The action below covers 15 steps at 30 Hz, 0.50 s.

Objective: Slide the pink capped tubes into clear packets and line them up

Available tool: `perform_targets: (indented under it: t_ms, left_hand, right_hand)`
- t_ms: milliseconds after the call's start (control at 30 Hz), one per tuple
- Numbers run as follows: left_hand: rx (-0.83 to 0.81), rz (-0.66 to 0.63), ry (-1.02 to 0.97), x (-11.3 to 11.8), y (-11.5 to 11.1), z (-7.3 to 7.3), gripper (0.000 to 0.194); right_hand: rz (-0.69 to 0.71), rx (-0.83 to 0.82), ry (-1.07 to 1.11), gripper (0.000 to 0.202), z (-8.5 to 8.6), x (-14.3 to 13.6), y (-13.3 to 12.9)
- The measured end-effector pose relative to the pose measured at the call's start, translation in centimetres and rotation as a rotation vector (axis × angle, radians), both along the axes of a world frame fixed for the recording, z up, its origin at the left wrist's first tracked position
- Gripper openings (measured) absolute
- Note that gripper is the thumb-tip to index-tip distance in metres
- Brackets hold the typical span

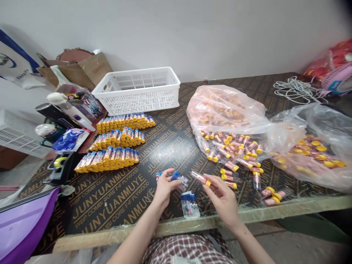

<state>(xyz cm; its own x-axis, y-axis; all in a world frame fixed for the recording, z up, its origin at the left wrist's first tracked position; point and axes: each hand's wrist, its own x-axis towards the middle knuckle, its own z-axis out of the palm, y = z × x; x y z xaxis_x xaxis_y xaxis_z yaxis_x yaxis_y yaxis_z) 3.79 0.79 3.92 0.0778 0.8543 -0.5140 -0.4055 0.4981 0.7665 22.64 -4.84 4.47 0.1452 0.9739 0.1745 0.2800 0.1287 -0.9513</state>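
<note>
My left hand (164, 187) pinches a small clear packet with a blue top (180, 179); its fingers are closed on it. To the right, my right hand (222, 196) grips a clear tube with a yellow cap (200, 178) by its capped end, the clear end pointing left. Between the hands, near the table edge, lie more blue-topped packets (190, 205). Loose yellow-capped tubes (228, 176) lie just beyond my right hand. An open plastic bag (220, 106) full of such tubes spills toward the front.
Stacked rows of blue-and-yellow tubes (110, 159) stand at left, before a white basket (137, 97). A tape dispenser (62, 168) and purple tray (30, 227) are far left. Another bag of tubes (316, 150), coiled cord (298, 90) and pink fan (339, 80) lie right.
</note>
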Motion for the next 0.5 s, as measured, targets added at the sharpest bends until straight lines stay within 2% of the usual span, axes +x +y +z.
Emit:
perform_targets:
  t_ms: [100, 200, 367, 500]
  left_hand:
    - [-0.054, 0.109, -0.099, -0.3, 0.8, 0.1, 0.039]
    - [-0.074, 0.188, -0.157, -0.4, 1.3, 0.0, 0.028]
    - [-0.083, 0.282, -0.137, -0.5, 1.2, -0.1, 0.025]
    - [-0.07, 0.336, -0.134, -0.5, 1.0, -0.1, 0.027]
  right_hand:
    - [-0.047, -0.026, -0.009, 0.027, -0.4, -0.4, -0.5]
    - [-0.067, 0.034, -0.05, 0.023, -0.6, -0.9, -0.5]
    - [-0.02, 0.196, -0.132, 0.024, -0.2, -1.8, -0.3]
    - [0.011, 0.26, -0.205, 0.03, -0.1, -2.2, -0.4]
